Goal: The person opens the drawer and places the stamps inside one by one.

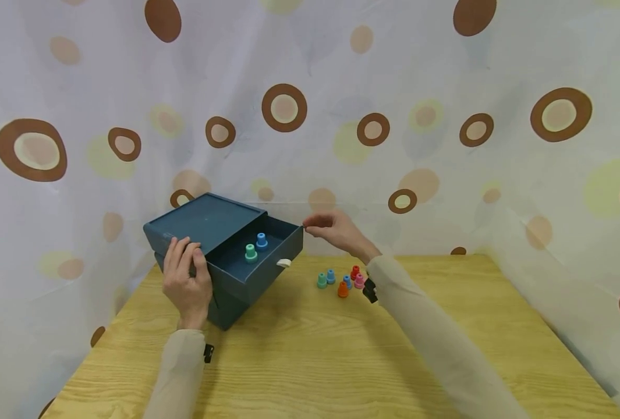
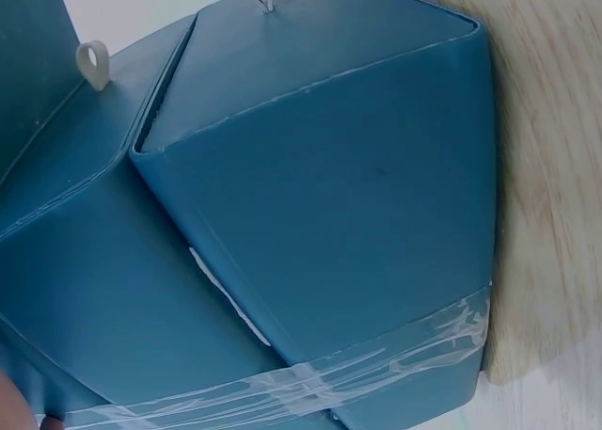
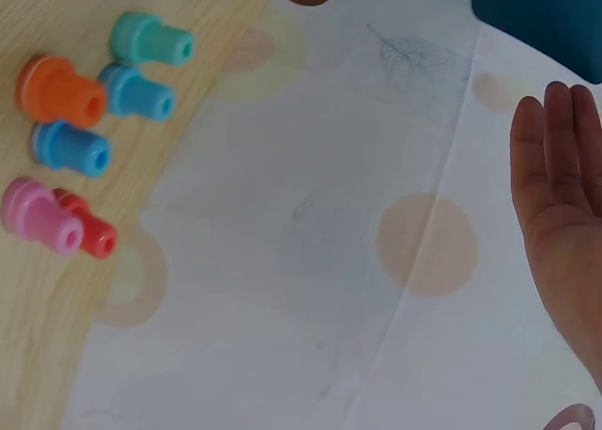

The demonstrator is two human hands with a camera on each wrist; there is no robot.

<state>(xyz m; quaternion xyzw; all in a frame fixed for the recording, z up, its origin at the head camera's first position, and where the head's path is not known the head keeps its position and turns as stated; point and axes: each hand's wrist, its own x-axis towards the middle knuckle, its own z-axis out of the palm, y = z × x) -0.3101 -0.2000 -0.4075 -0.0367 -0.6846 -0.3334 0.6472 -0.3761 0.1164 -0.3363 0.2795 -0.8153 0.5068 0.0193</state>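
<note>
A dark blue two-tier box [image 1: 207, 224] stands at the table's left, its upper drawer [image 1: 286, 238] pulled out. Inside that drawer are a green peg [image 1: 251, 254] and a blue peg [image 1: 261, 241], both upright. My left hand [image 1: 186, 288] rests against the box's near top edge, fingers fairly straight; in the left wrist view only a bit of it shows at the lower left corner. At the drawer's far right corner, my right hand [image 1: 338, 231] pinches the rim between thumb and fingertips. The right wrist view shows its fingers [image 3: 560, 143] extended beside the drawer, thumb hidden.
Several loose pegs stand on the wooden table [image 1: 420, 326] right of the box, among them an orange peg [image 1: 343, 290] and a pink peg [image 3: 42, 215]. A pale loop handle [image 1: 284, 263] juts from the drawer front. Clear tape [image 2: 310, 378] wraps the box. A patterned curtain [image 1: 330, 75] hangs behind.
</note>
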